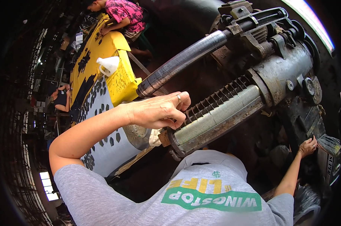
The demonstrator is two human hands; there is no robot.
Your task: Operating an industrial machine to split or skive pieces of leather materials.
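My left hand [161, 111], with a ring on one finger, is bent in a pinch at the near end of a metal machine cylinder [215, 115]. Whatever lies between its fingertips is too small to make out. Along the cylinder run a greenish-grey textured strip and a row of thin dark ribs [217, 98]. Far to the right, my right hand [308, 147] has its fingers curled beside a flat bundle of pale strands [330, 145]. What those fingers hold, if anything, is hidden.
A long worn roller [185, 62] and a geared housing [253, 34] belong to the machine. Behind my left arm is a yellow-covered table [121, 79] with a white jug [109, 65] and dark cut pieces. A person in a pink shirt [125, 15] and another person [61, 98] are at that table.
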